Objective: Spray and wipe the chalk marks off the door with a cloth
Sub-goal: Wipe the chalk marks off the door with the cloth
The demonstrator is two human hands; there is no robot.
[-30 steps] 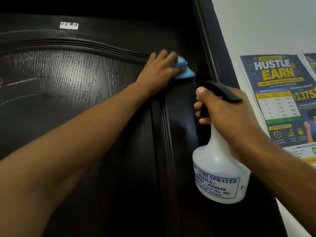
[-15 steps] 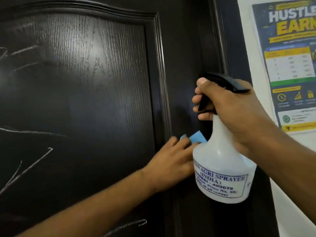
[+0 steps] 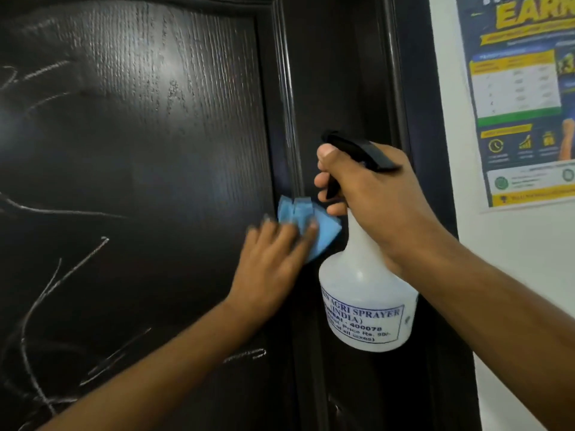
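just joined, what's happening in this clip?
A person is cleaning white chalk scribbles off a dark wood-grain door. The left hand presses a folded light-blue cloth flat against the panel's right edge moulding. The right hand grips a white plastic spray bottle with a black trigger head, held upright beside the cloth. Most chalk lines on the left and lower panel are not yet wiped.

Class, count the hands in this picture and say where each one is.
2. The left hand presses the blue cloth flat against the dark door. The right hand grips the neck and trigger of the white spray bottle, to the cloth's right.
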